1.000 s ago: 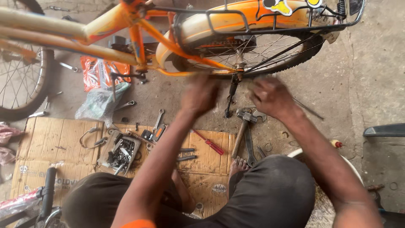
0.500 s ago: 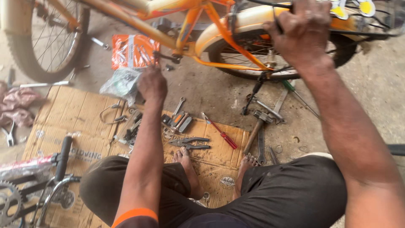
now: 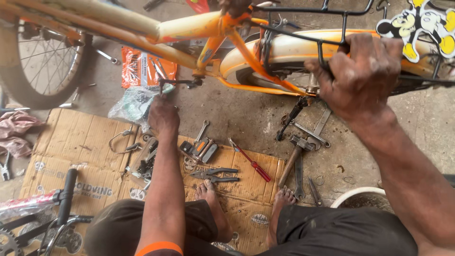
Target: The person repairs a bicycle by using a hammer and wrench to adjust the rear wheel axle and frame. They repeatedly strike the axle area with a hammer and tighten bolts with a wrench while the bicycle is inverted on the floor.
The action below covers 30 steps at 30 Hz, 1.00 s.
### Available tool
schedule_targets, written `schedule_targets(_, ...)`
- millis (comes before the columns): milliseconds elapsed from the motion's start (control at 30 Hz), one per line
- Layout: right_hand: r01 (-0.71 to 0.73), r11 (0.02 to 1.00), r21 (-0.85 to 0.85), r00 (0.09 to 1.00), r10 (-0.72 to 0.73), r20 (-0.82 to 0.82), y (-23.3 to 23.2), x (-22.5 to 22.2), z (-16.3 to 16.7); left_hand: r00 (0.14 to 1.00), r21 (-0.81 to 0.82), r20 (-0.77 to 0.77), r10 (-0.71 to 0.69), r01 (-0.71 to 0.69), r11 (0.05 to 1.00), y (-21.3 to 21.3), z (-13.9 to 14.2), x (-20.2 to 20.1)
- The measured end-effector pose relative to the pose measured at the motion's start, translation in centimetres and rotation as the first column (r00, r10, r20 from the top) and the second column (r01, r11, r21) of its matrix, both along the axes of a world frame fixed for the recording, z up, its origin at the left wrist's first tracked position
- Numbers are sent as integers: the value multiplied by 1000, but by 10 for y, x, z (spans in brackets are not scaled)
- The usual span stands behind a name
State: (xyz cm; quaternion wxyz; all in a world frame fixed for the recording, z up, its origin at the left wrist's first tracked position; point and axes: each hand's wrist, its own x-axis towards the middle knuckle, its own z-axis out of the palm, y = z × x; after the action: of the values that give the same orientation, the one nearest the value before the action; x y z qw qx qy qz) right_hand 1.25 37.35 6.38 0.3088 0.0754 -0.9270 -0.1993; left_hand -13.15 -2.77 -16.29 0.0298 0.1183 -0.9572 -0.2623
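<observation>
An orange and cream bicycle (image 3: 189,28) stands across the top of the view. My right hand (image 3: 360,76) is closed around the black rear carrier rack (image 3: 327,45) above the cream rear mudguard (image 3: 279,50). My left hand (image 3: 162,114) reaches down toward the pedal crank (image 3: 177,83); its fingers are bent at the crank, and whether they hold it is not visible. My bare feet (image 3: 211,196) rest on flattened cardboard (image 3: 90,142) strewn with tools.
Pliers (image 3: 215,175), a red-handled screwdriver (image 3: 251,161), a hammer (image 3: 294,159) and wrenches (image 3: 308,132) lie on the cardboard and concrete. An orange packet (image 3: 144,66) and a plastic bag (image 3: 132,102) sit under the frame. A second bicycle's black parts (image 3: 57,208) are at bottom left, a white bucket rim (image 3: 360,194) at bottom right.
The view has shifted closer. My right hand stays gripped on the rear rack. My left hand has moved right along the ground toward the pedal crank.
</observation>
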Motion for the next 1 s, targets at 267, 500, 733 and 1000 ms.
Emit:
schedule_targets(267, -72, 995, -75, 995, 67, -69, -47, 18, 24, 920, 52, 277, -277, 273, 961, 23, -94, -11)
schedule_targets(500, -102, 992, -78, 991, 95, -90, -47, 13, 27, 883, 693, 254, -396, 119, 711, 110, -103, 52)
schedule_targets(733, -82, 996, -30, 995, 80, -64, -30, 7, 22, 652, 866, 150, -743, 276, 417, 44, 22, 26)
schedule_targets(1000, -47, 994, 96, 994, 56, -90, -28, 5, 29, 861, 650, 324, -393, 100, 753, -42, 66, -13)
